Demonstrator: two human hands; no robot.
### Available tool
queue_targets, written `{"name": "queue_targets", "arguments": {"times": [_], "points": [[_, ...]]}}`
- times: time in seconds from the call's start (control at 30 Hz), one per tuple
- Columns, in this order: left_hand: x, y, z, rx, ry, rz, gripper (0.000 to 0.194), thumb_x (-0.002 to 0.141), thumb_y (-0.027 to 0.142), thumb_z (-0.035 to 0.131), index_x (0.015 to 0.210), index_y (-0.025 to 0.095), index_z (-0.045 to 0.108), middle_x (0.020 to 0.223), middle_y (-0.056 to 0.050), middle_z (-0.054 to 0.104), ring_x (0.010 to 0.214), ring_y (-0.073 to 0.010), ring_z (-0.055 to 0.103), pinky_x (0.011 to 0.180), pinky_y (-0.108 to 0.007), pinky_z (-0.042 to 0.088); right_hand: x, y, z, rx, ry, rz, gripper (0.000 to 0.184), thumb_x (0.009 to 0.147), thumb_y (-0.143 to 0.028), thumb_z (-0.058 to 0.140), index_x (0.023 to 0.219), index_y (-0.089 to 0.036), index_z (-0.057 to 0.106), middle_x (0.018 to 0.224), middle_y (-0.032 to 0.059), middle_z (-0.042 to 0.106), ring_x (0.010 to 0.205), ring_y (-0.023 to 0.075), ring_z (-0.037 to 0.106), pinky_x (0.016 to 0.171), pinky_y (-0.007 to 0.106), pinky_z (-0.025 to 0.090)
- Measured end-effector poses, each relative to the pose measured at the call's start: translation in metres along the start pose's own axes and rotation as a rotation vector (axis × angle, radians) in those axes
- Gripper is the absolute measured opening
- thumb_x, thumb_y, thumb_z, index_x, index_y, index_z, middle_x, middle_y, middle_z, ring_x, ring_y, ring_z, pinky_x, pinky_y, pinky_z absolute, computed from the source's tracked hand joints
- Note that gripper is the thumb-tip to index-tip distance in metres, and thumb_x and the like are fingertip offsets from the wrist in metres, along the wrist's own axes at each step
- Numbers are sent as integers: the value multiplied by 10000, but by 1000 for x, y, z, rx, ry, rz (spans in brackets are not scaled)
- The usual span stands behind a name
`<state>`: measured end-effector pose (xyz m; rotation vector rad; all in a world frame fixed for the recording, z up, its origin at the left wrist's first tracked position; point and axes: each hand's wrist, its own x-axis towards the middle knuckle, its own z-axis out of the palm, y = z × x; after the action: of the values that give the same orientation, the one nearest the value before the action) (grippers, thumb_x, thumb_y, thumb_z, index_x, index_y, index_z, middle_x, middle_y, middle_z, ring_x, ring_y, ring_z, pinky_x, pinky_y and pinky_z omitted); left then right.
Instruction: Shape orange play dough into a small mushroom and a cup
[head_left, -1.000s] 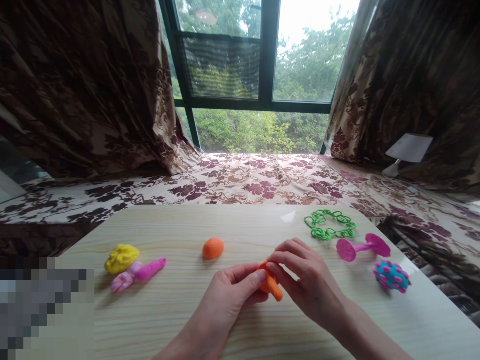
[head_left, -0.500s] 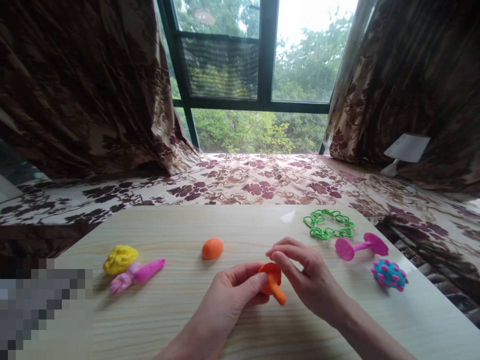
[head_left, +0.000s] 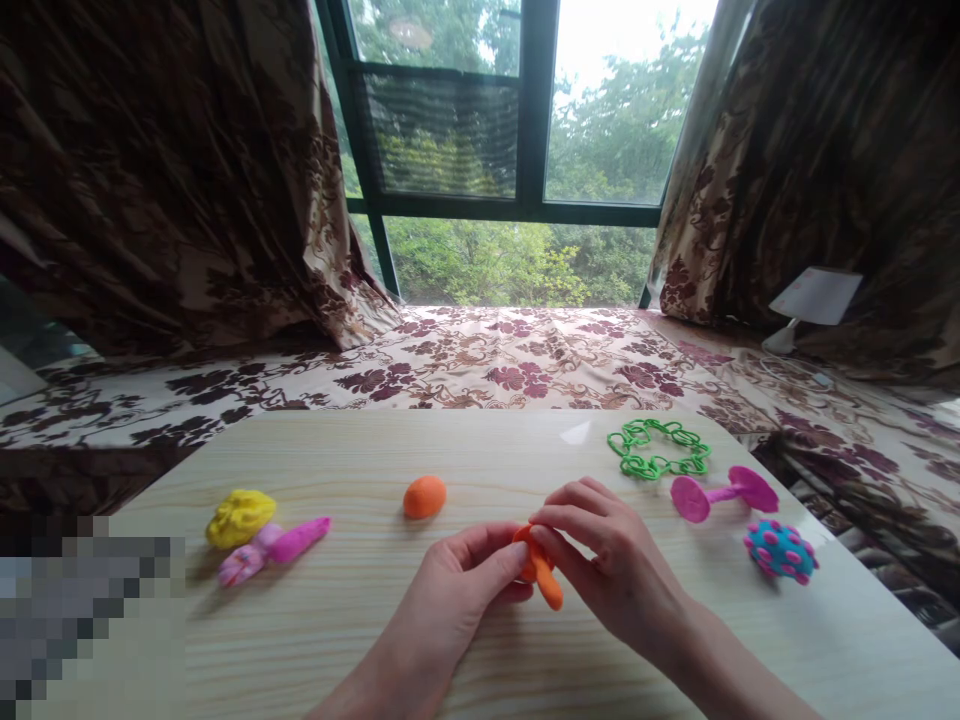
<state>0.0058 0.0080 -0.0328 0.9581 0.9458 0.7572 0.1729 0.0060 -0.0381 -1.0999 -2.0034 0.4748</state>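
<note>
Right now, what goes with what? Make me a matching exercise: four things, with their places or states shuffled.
1. Green chain
2. Orange ball
3. Orange stemmed piece
4. Blue ball

A. Held in the fingers of the left hand and right hand
B. Studded with pink bumps
C. Laid in a loop
D. On the table, untouched, plain

Pairs: 1-C, 2-D, 3-A, 4-B

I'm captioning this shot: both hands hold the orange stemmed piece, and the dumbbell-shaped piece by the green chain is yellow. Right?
Not quite: the head view shows the dumbbell-shaped piece by the green chain is pink. The left hand and right hand do hold the orange stemmed piece.
</note>
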Motion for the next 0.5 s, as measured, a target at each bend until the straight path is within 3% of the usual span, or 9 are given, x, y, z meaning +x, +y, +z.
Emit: {"name": "queue_targets", "arguments": {"times": [0.13, 0.4, 0.5], "points": [[-3, 2, 2, -58, -11, 10, 281, 750, 296, 599, 983, 149, 652, 994, -101, 655, 922, -209, 581, 889, -358, 410, 1, 0, -1, 65, 80, 91, 186, 873, -203, 451, 970, -190, 609, 852, 38, 584, 784, 135, 532, 706, 259, 424], [-5, 3, 2, -73, -68, 0, 266, 775, 303, 569, 964, 141, 659, 950, -106, 664, 931, -219, 578, 902, -377, 405, 1, 0, 3, 151, 44, 121, 127, 828, -163, 508, 761, -175, 615, 758, 14, 562, 718, 121, 537, 667, 238, 423], [-5, 2, 3, -128, -64, -15, 241, 767, 285, 583, 940, 137, 662, 955, -104, 662, 924, -215, 583, 898, -369, 412, 2, 0, 2, 204, 66, 176, 161, 862, -203, 463, 802, -181, 611, 781, 14, 576, 716, 117, 542, 656, 230, 425]]}}
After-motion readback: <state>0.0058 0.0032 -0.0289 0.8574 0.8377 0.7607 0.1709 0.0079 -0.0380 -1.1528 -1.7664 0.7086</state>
